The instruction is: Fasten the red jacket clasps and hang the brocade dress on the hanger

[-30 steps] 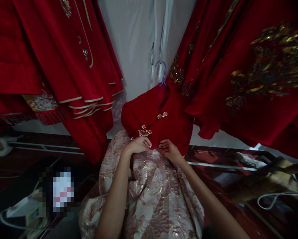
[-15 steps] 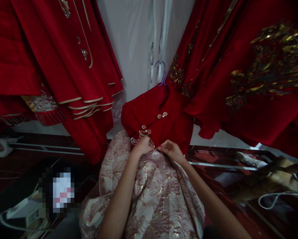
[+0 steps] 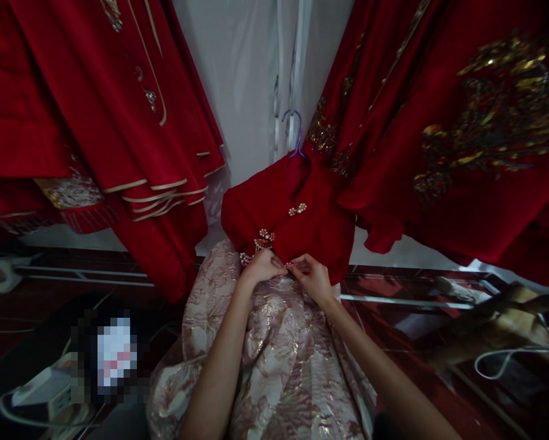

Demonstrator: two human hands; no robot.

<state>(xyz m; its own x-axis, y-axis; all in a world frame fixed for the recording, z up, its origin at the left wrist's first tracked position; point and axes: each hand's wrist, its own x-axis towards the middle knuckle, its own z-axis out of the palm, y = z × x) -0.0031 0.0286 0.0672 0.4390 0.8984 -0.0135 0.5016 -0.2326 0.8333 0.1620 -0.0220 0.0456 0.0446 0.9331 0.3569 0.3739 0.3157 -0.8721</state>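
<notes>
A red top point(image 3: 256, 205) with pearl flower fastenings point(image 3: 297, 209) is on a purple hanger point(image 3: 297, 131), its lower part over a pinkish brocade cloth point(image 3: 279, 354). My left hand point(image 3: 263, 267) is closed in a pinch at the top's front, just below a beaded ornament point(image 3: 264, 238). Right against it, my right hand point(image 3: 312, 278) pinches the same spot with thumb and forefinger. Tiny pale and red specks show between the fingertips; whether they are beads or nails I cannot make out.
Red embroidered garments hang at left point(image 3: 132, 122) and right point(image 3: 439, 183), close to the top. A pale wall point(image 3: 242, 73) stands behind. A white box with a cable point(image 3: 45, 388) is at lower left; a wooden piece point(image 3: 485, 327) and white cable point(image 3: 494, 366) lie at right.
My right hand has moved slightly left, so its fingertips now meet those of my left hand. The left hand still pinches at about the same place; the view shifts a little.
</notes>
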